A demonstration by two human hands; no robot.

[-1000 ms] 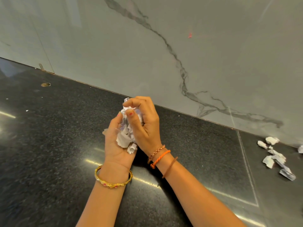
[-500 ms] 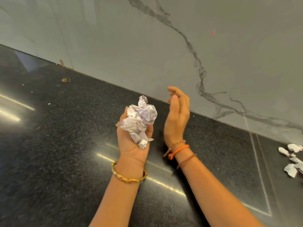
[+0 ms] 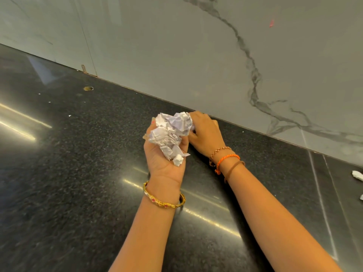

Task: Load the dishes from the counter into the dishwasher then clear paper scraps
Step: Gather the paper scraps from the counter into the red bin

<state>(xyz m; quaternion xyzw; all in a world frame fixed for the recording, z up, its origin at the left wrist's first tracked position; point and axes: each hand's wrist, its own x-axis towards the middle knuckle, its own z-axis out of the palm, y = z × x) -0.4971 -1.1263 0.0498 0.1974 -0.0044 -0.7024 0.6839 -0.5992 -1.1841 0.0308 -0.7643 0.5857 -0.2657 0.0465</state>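
A crumpled wad of printed white paper scraps (image 3: 171,134) sits in my left hand (image 3: 164,161), which is palm up above the black counter (image 3: 78,173) with its fingers curled under the wad. My right hand (image 3: 206,132) is against the wad's right side, back of the hand toward me. Its fingers reach over the top of the paper and its thumb lies below, so it grips the wad too. No dishes or dishwasher are in view.
More loose paper scraps (image 3: 357,175) lie at the right edge of the counter. A grey-veined marble wall (image 3: 196,55) runs along the back. A small brown spot (image 3: 88,88) and tiny white crumbs (image 3: 69,115) mark the counter at left.
Half a second ago my right hand was lifted off and open beside the wad. It has come back down onto the paper's right side and gripped it. My left hand still holds the wad.
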